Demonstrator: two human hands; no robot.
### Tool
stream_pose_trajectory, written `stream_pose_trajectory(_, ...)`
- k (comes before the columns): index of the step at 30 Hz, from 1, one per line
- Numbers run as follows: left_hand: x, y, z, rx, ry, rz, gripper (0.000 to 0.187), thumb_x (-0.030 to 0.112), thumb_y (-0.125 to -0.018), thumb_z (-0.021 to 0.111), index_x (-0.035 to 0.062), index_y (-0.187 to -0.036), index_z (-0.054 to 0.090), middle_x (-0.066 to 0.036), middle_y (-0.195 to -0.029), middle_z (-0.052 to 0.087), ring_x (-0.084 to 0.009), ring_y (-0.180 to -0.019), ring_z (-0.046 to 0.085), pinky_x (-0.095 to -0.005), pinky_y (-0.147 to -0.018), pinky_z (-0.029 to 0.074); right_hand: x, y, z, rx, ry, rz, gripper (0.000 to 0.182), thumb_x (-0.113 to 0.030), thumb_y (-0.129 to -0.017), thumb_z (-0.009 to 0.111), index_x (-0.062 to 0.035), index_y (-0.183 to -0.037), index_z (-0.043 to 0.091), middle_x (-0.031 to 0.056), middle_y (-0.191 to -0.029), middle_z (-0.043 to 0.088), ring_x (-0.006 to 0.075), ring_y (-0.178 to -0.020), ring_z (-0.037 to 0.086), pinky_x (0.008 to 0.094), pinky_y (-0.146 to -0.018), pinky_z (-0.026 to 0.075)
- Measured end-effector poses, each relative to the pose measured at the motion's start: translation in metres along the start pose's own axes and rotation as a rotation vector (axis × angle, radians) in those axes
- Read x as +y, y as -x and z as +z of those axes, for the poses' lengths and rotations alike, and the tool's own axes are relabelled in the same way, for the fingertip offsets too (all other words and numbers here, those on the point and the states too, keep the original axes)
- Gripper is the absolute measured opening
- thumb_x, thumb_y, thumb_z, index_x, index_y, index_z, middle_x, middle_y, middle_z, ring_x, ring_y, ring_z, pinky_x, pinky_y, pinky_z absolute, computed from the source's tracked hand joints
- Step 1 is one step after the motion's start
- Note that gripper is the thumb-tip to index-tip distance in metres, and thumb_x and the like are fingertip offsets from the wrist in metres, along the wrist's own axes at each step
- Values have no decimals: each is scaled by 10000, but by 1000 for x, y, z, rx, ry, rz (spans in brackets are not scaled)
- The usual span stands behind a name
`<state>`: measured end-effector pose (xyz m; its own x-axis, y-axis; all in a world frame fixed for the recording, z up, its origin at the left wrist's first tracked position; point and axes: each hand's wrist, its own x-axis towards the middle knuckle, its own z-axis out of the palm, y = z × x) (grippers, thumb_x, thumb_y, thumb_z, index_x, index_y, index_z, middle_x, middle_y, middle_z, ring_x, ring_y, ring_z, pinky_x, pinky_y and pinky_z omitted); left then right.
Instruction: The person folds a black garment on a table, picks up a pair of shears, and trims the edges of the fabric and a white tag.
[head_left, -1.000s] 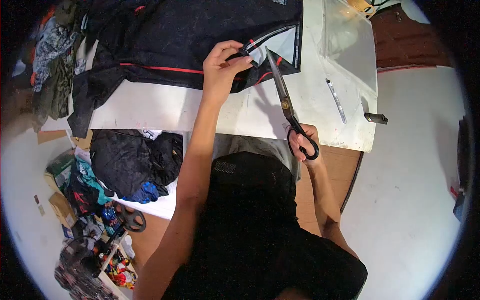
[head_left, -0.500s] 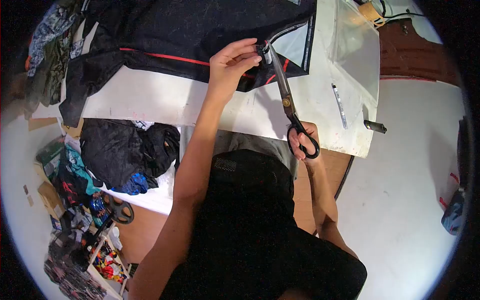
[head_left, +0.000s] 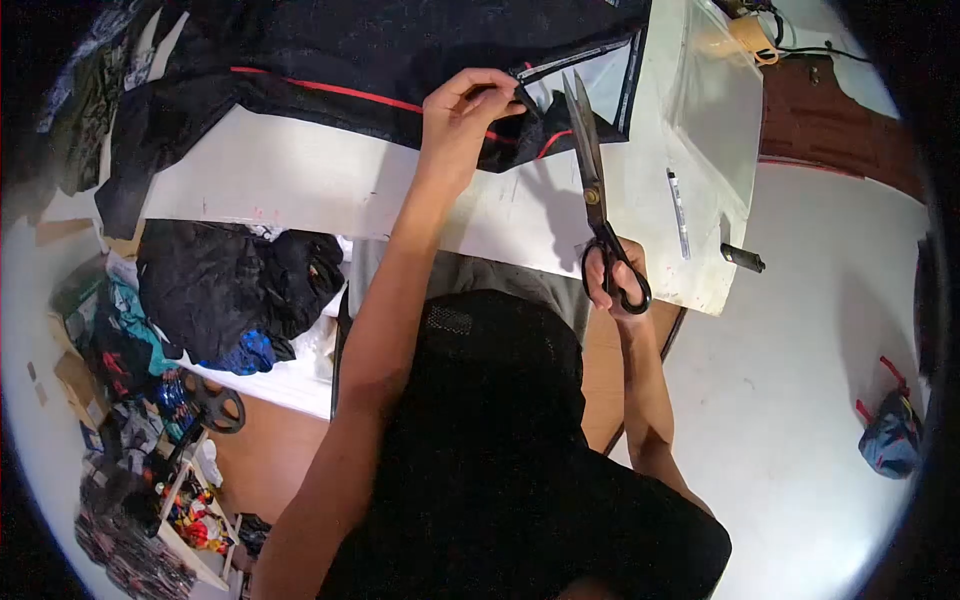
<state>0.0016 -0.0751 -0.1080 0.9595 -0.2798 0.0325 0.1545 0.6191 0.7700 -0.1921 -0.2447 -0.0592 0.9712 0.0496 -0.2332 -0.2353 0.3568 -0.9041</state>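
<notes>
A black garment with red piping (head_left: 330, 95) lies across the far side of the white table (head_left: 300, 185). My left hand (head_left: 465, 115) pinches the edge of this garment near its open, pale-lined end. In my right hand (head_left: 620, 275) is a large pair of scissors (head_left: 590, 180) with black handles, my fingers through the loops. The blades point away from me and stand slightly apart. Their tips are just right of the pinched edge, over the garment's opening, and nothing is visibly between them.
To the right on the table are a marker pen (head_left: 679, 213), a small black object (head_left: 742, 257) and a clear plastic sheet (head_left: 708, 110). Dark clothes (head_left: 240, 290) are heaped below the table at left. A brown piece (head_left: 830, 120) lies at far right.
The scissors have moved right, away from the garment edge, and their blades have opened a little. My left hand still pinches the garment, with the fingers more curled.
</notes>
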Motion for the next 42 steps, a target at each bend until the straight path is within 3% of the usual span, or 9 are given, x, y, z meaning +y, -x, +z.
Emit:
stream_pose_trajectory(4,4,-1,5,46,-39,0,200,-53,-817,622,4,-1004,662,-44,-909,629,-99,-841,594,-256,-779,523,-2,0,-1,6,20,-17,466,-424,-838,640,-17,-668,490,3,-526,452,49,-350,400,194,-326,312)
stream_pose_trajectory(10,5,3,10,-4,-22,-24,305,-78,-762,679,17,-1052,662,-42,-905,640,-83,-830,587,-198,-765,487,2,3,-3,35,74,2,493,-459,-805,666,-25,-650,492,-3,-506,446,50,-350,397,199,-324,304)
stream_pose_trajectory(18,10,7,19,-49,-103,-22,327,-118,-732,673,1,-1036,664,-69,-931,662,-107,-833,629,-206,-764,509,5,9,-8,33,155,3,523,-488,-810,645,-11,-681,471,13,-508,449,52,-346,398,186,-316,313)
stream_pose_trajectory(24,12,8,25,-74,-180,52,316,-103,-749,667,3,-1046,660,-91,-960,667,-117,-848,639,-221,-775,513,6,12,-8,43,141,-19,386,-316,-794,712,15,-714,533,-2,-513,465,63,-370,406,212,-350,316)
stream_pose_trajectory(29,19,10,34,-53,-161,41,302,-120,-742,665,-22,-1028,661,-98,-1011,644,-135,-864,638,-229,-803,525,6,13,-1,177,325,-13,289,-179,-737,768,-10,-707,535,-20,-542,464,45,-431,402,205,-392,295)
stream_pose_trajectory(35,19,11,35,-46,-125,31,282,-110,-751,664,-30,-1021,659,-110,-1014,649,-138,-881,633,-236,-818,518,15,13,-7,202,468,-119,303,-166,-686,806,-45,-651,529,-32,-597,471,48,-528,382,212,-463,272)
stream_pose_trajectory(42,17,10,34,-25,-128,33,243,-91,-736,692,-23,-968,665,-79,-902,666,-112,-835,623,-221,-781,514,13,14,-5,224,511,-127,335,-226,-697,802,-44,-649,524,-26,-602,470,55,-519,378,216,-463,272)
